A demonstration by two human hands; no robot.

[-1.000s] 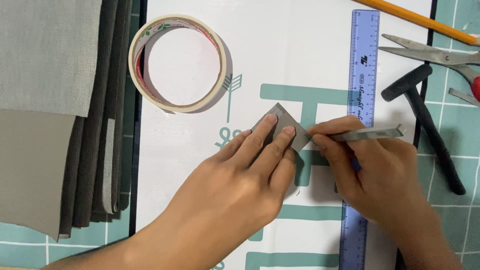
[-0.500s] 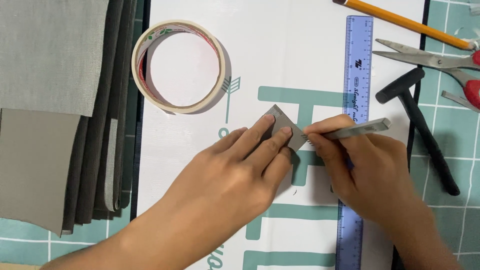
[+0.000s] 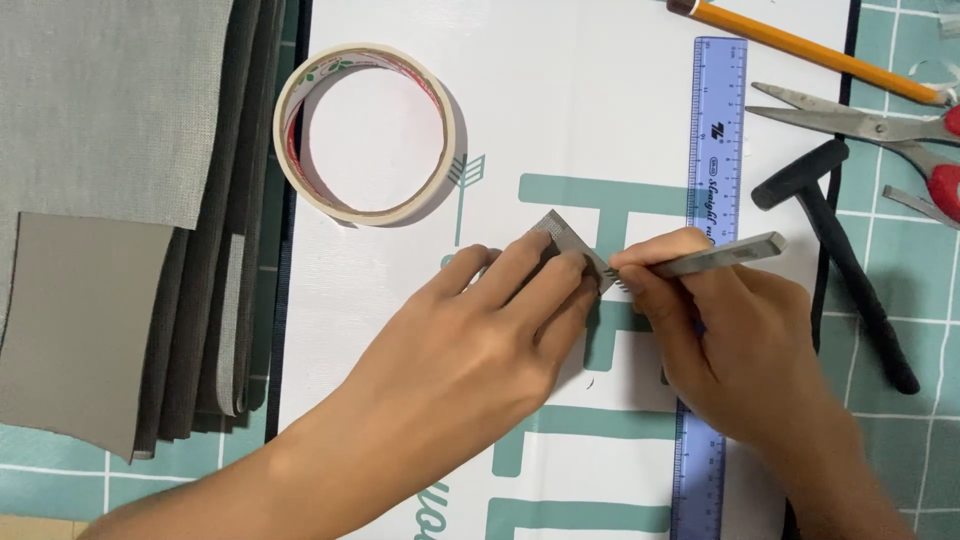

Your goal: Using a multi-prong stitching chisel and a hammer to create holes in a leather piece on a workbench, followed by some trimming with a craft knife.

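The left hand (image 3: 480,330) lies flat, fingers pressing a small grey square of leather (image 3: 565,243) onto the white printed mat (image 3: 600,110) at the centre of the worktop. The right hand (image 3: 730,340) pinches a slim grey metal pronged chisel (image 3: 715,257), its toothed end touching the square's 3 o'clock edge. A translucent blue plastic ruler (image 3: 712,130) runs under that hand. At 11 o'clock of the square lies a cream roll of masking tape (image 3: 368,132); at 9 o'clock, stacked grey leather sheets (image 3: 110,200). At 3 o'clock rests a black hammer (image 3: 840,260), with red-handled scissors (image 3: 880,125) and an orange pencil (image 3: 810,50) towards 1 o'clock.
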